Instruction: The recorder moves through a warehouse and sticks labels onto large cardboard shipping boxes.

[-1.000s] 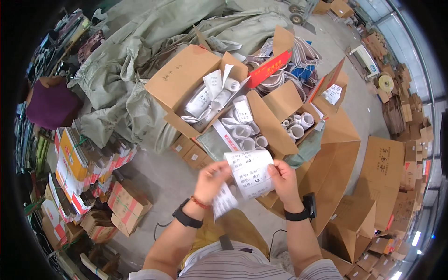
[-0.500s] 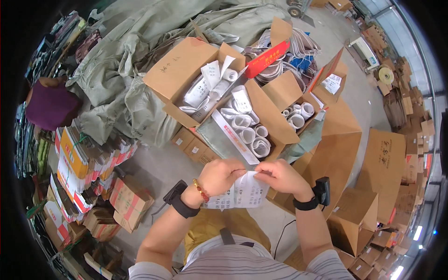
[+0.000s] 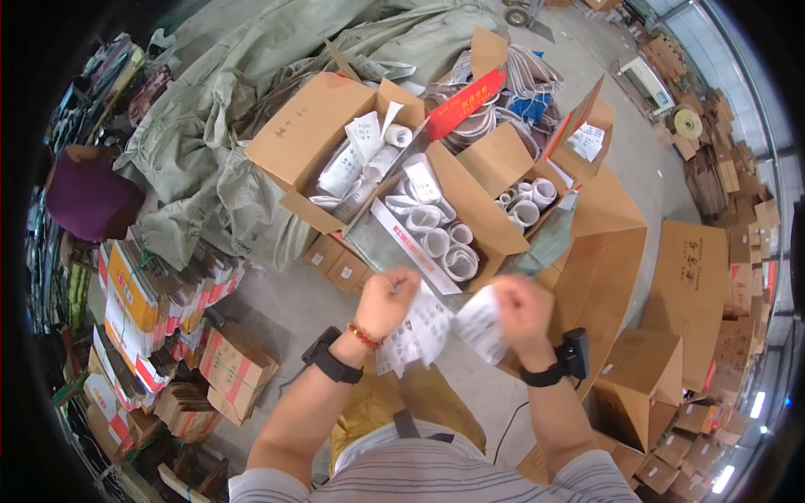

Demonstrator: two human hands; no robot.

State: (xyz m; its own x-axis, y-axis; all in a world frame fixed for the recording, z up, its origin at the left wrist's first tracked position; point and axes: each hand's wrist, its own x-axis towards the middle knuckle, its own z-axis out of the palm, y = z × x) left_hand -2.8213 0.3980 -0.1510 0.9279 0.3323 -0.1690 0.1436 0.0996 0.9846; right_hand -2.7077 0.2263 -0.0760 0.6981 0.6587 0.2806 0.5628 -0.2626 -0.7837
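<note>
Left hand [image 3: 387,300] and right hand [image 3: 520,308] each have fingers closed on 1 printed paper slip [image 3: 417,331], held apart; cartons of paper rolls [image 3: 436,243] lie open beyond.

The right hand [image 3: 520,308] is smeared by motion blur, so its fingers cannot be told apart, and how it grips the white printed paper slip [image 3: 480,325] is unclear. The left hand [image 3: 387,299] closes over the top of the other white printed paper sheet [image 3: 413,334], hiding that edge; the print on both is too small and blurred to make out. The person's striped shirt [image 3: 436,474] is cut off by the lower edge. The white rolls in the open brown cardboard boxes [image 3: 436,239] overlap, so their number cannot be told. A figure in a purple top [image 3: 88,197] fades into the dark rim at the left.
</note>
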